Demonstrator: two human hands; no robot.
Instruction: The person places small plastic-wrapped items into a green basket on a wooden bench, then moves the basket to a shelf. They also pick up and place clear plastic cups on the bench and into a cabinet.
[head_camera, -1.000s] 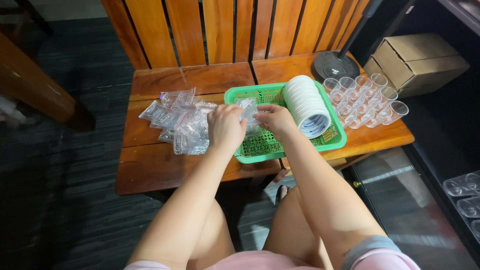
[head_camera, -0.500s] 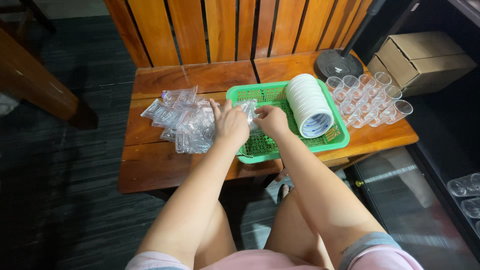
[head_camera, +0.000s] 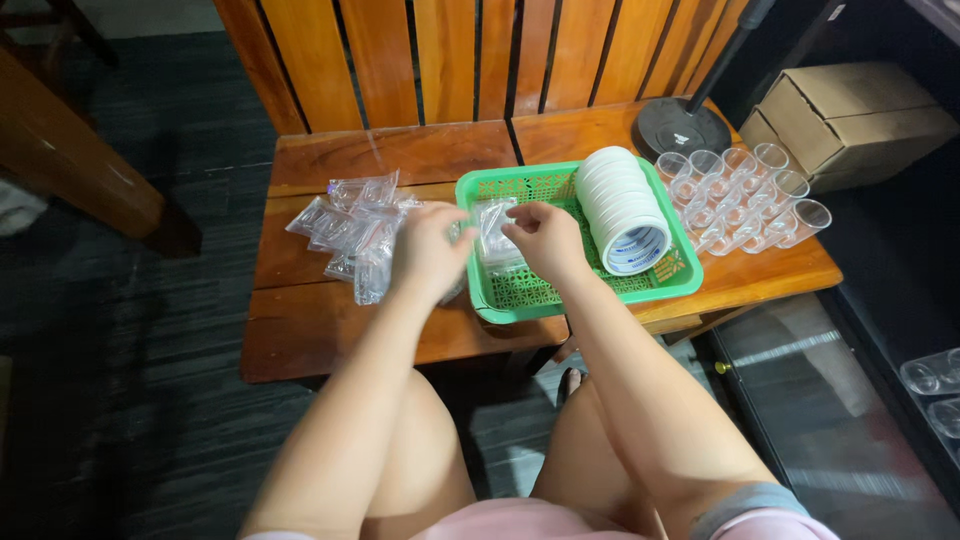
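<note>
My left hand (head_camera: 430, 250) and my right hand (head_camera: 545, 238) meet over the left part of a green plastic basket (head_camera: 570, 290) on a wooden bench. Together they pinch a small clear plastic bag (head_camera: 493, 230), the right hand's fingers on its top edge. Inside the basket, to the right of my hands, lies a stack of white round lids (head_camera: 622, 208) on its side. A heap of several clear plastic bags (head_camera: 350, 228) sits on the bench just left of my left hand.
Several clear plastic cups (head_camera: 740, 195) stand in rows at the bench's right end. A black round stand base (head_camera: 683, 127) sits behind them, a cardboard box (head_camera: 850, 115) beyond. The slatted bench back (head_camera: 450, 60) rises at the far side. My knees are under the bench's front edge.
Both hands have stayed at the basket's left side, fingers shifting on the small clear bag. The view has drifted slightly; the lids, cups and heap of bags have not moved.
</note>
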